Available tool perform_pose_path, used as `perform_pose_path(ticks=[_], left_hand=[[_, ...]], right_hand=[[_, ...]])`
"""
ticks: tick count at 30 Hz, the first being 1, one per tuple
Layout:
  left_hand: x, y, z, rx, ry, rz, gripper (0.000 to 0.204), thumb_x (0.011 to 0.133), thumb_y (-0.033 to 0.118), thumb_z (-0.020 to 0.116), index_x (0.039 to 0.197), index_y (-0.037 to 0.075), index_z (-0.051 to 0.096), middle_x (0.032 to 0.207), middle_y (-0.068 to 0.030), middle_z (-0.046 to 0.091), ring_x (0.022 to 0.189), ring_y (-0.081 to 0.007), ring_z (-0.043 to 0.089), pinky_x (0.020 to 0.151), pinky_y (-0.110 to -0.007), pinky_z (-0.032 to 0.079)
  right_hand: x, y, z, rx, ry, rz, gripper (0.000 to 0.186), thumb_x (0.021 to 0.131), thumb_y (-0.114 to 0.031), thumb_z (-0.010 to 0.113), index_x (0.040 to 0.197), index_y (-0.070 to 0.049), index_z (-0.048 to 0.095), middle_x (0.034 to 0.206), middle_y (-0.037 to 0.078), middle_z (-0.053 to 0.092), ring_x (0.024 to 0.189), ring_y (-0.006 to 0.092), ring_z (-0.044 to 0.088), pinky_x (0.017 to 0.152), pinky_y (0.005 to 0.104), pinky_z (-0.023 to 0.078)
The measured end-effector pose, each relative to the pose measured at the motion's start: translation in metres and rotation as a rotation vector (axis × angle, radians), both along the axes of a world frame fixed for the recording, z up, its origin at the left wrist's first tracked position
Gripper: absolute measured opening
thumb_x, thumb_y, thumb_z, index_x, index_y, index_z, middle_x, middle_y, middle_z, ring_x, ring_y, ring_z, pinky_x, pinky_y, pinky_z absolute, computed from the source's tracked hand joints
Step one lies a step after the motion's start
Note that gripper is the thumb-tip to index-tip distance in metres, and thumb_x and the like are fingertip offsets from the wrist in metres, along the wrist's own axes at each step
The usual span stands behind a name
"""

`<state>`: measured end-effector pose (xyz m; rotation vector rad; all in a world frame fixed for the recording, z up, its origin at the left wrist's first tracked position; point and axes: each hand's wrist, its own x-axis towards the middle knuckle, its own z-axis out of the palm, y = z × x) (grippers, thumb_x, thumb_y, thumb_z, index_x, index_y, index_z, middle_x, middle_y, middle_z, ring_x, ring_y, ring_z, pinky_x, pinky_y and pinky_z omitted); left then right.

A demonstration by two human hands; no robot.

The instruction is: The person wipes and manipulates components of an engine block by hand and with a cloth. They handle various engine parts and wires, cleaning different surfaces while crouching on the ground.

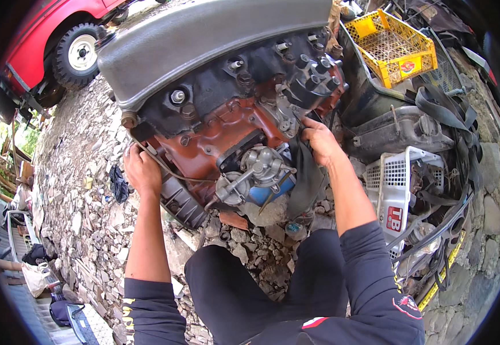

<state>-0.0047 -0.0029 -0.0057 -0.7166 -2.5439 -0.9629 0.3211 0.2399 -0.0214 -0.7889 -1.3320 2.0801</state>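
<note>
A large engine block (195,155), painted reddish brown with a grey valve cover (221,52), stands before me. At its left end my left hand (142,171) is closed, its fingertips partly hidden at the block's edge. A thin tube (172,171) runs from beside that hand toward a metal fuel pump (257,167). My right hand (322,144) is closed near the base of the black-capped distributor (302,95); what its fingers grip is too small to make out. Below it hangs a wide dark strap (306,181). A blue oil filter (273,190) sits behind the pump.
Rubble (92,190) covers the ground. At right are a yellow crate (396,72), a dirty metal oil pan (399,135) and a white basket (391,198) of parts, with straps draped over. A red vehicle (37,37) stands at the far left.
</note>
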Motion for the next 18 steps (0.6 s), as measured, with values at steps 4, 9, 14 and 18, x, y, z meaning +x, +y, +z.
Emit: perform_pose_path(ticks=[4, 9, 14, 18], left_hand=[[-0.006, -0.005, -0.002, -0.033, -0.027, -0.001, 0.034, 0.089, 0.020, 0.039, 0.111, 0.010, 0.062, 0.118, -0.0161, 0.058, 0.113, -0.0338, 0.050, 0.097, -0.043, 0.038], [-0.002, 0.000, -0.003, -0.043, -0.019, 0.007, 0.034, 0.091, 0.022, 0.038, 0.113, 0.011, 0.062, 0.118, -0.0176, 0.059, 0.114, -0.0365, 0.050, 0.097, -0.046, 0.038], [-0.016, -0.003, -0.011, -0.055, 0.083, 0.032, 0.032, 0.092, 0.022, 0.038, 0.111, 0.012, 0.062, 0.113, -0.0196, 0.059, 0.110, -0.0372, 0.052, 0.093, -0.047, 0.040], [-0.006, -0.003, -0.006, -0.027, -0.020, -0.018, 0.031, 0.092, 0.022, 0.038, 0.110, 0.013, 0.062, 0.110, -0.0169, 0.059, 0.107, -0.0353, 0.054, 0.089, -0.046, 0.042]], right_hand=[[0.007, -0.029, 0.001, 0.076, 0.112, -0.076, 0.069, 0.072, 0.010, 0.045, 0.141, 0.003, 0.040, 0.126, 0.010, 0.059, 0.108, 0.0164, 0.057, 0.097, 0.0231, 0.039], [0.004, -0.015, 0.011, 0.151, -0.044, -0.092, 0.073, 0.073, 0.012, 0.044, 0.144, 0.002, 0.034, 0.135, 0.009, 0.052, 0.120, 0.0143, 0.050, 0.101, 0.0217, 0.034], [-0.001, -0.049, 0.002, 0.320, -0.017, -0.152, 0.073, 0.075, 0.009, 0.045, 0.146, 0.002, 0.030, 0.139, 0.012, 0.049, 0.125, 0.0180, 0.046, 0.105, 0.0240, 0.029], [-0.005, -0.045, 0.007, 0.441, -0.178, -0.175, 0.072, 0.075, 0.005, 0.043, 0.145, 0.005, 0.029, 0.146, 0.018, 0.040, 0.136, 0.0229, 0.036, 0.110, 0.0257, 0.024]])
